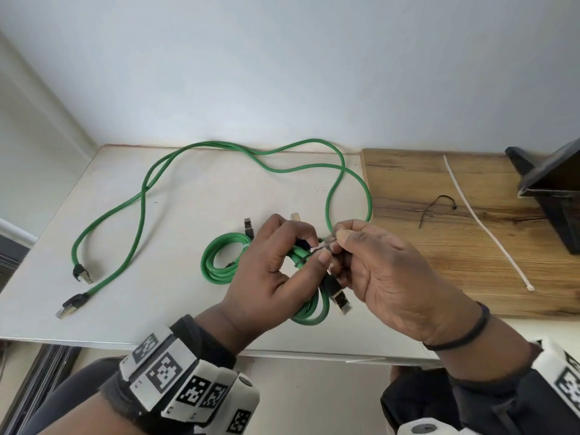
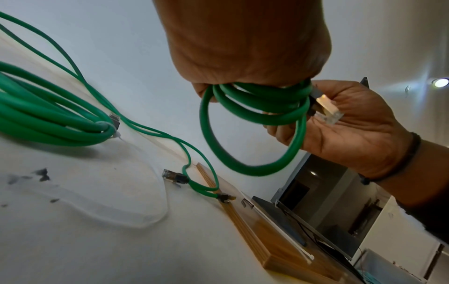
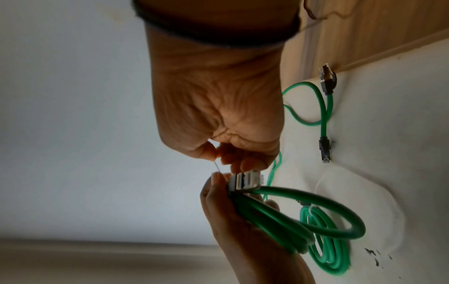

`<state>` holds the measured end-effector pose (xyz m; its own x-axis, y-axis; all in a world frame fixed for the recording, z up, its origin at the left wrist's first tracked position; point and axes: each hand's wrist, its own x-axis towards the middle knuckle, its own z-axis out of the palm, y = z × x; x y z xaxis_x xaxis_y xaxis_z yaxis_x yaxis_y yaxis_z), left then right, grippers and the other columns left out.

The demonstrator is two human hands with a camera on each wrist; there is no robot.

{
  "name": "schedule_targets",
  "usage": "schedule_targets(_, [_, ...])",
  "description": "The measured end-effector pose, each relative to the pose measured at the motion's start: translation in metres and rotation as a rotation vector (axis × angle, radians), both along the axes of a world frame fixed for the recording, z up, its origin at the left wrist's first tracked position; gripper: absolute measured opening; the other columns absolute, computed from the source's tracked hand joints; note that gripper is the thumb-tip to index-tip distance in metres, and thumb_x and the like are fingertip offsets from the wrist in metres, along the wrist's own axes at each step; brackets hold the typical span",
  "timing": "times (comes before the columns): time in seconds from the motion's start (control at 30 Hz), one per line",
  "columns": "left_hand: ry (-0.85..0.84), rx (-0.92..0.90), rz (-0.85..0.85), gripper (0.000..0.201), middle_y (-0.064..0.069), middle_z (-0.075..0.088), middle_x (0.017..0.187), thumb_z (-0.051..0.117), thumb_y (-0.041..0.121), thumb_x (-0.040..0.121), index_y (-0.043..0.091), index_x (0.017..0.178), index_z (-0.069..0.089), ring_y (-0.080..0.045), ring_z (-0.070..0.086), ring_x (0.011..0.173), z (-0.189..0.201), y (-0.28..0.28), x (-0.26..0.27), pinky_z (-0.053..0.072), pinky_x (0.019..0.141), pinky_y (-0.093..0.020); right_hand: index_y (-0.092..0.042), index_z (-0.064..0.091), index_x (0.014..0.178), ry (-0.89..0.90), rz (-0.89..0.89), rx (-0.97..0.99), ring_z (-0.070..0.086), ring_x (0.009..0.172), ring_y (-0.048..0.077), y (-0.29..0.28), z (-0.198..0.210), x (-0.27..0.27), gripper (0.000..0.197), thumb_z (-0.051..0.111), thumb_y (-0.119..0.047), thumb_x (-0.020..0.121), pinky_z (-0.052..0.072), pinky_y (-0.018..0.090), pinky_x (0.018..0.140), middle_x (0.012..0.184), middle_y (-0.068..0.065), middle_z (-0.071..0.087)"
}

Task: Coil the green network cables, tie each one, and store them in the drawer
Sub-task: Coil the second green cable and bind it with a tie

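My left hand point(image 1: 282, 255) grips a coiled green cable point(image 1: 310, 312) a little above the white table point(image 1: 175, 309); the loops hang below its fist point(image 2: 243, 48). One clear-tipped connector point(image 2: 325, 109) sticks out of that coil beside my right hand point(image 1: 376, 265). With thumb and fingers my right hand pinches a thin dark tie point(image 3: 216, 165) at the top of the bundle. A second green coil point(image 1: 219, 262), bound with a white tie, lies on the table just left of my hands. A third cable point(image 1: 141, 189) sprawls uncoiled across the table's back and left.
A wooden board point(image 1: 408, 189) lies to the right, with a long white zip tie point(image 1: 480, 221) and a short black tie point(image 1: 436, 208) on it. A black box-like object point(image 1: 552, 196) stands at the far right. The wall runs close behind the table.
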<state>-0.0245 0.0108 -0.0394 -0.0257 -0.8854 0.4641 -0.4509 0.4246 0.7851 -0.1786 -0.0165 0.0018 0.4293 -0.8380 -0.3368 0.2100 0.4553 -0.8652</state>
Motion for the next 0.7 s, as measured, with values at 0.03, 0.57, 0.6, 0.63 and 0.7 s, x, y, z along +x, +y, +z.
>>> schedule_targets(0.03, [-0.026, 0.011, 0.021, 0.012, 0.012, 0.047, 0.085, 0.058, 0.037, 0.084, 0.028, 0.091, 0.054, -0.002, 0.049, 0.075, 0.001, 0.000, 0.000, 0.036, 0.069, -0.011, -0.012, 0.049, 0.075, 0.003, -0.014, -0.006, 0.045, 0.058, 0.010, -0.001, -0.001, 0.000, 0.007, 0.048, -0.018, 0.072, 0.034, 0.025, 0.059, 0.062, 0.002, 0.048])
schedule_targets(0.57, [-0.026, 0.108, -0.028, 0.007, 0.016, 0.047, 0.091, 0.054, 0.033, 0.087, 0.031, 0.085, 0.060, -0.010, 0.054, 0.091, 0.004, -0.001, 0.000, 0.046, 0.067, -0.022, -0.017, 0.052, 0.073, 0.167, -0.017, -0.126, 0.045, 0.065, 0.015, -0.004, -0.012, -0.004, 0.009, 0.047, -0.024, 0.076, 0.037, 0.030, 0.065, 0.058, -0.004, 0.053])
schedule_targets(0.6, [-0.015, 0.125, -0.028, 0.010, 0.016, 0.047, 0.089, 0.054, 0.034, 0.087, 0.031, 0.083, 0.062, -0.010, 0.054, 0.093, 0.003, -0.001, 0.000, 0.046, 0.067, -0.022, -0.017, 0.052, 0.074, 0.159, -0.021, -0.121, 0.046, 0.064, 0.014, -0.004, -0.012, -0.003, 0.008, 0.047, -0.024, 0.076, 0.038, 0.031, 0.065, 0.058, -0.004, 0.053])
schedule_targets(0.63, [0.005, 0.143, -0.032, 0.013, 0.014, 0.047, 0.088, 0.053, 0.034, 0.087, 0.030, 0.080, 0.063, -0.010, 0.053, 0.093, 0.002, -0.001, 0.000, 0.046, 0.067, -0.022, -0.016, 0.052, 0.074, 0.151, -0.026, -0.116, 0.047, 0.063, 0.013, -0.004, -0.013, -0.003, 0.008, 0.048, -0.023, 0.075, 0.037, 0.030, 0.064, 0.058, -0.004, 0.053])
schedule_targets(0.7, [0.038, 0.166, -0.051, 0.023, 0.006, 0.050, 0.085, 0.048, 0.032, 0.088, 0.019, 0.077, 0.063, -0.011, 0.052, 0.092, 0.000, -0.002, 0.002, 0.043, 0.071, -0.021, -0.016, 0.051, 0.075, 0.127, -0.029, -0.083, 0.048, 0.062, 0.012, -0.004, -0.014, -0.002, 0.007, 0.048, -0.023, 0.075, 0.036, 0.028, 0.061, 0.060, -0.003, 0.052])
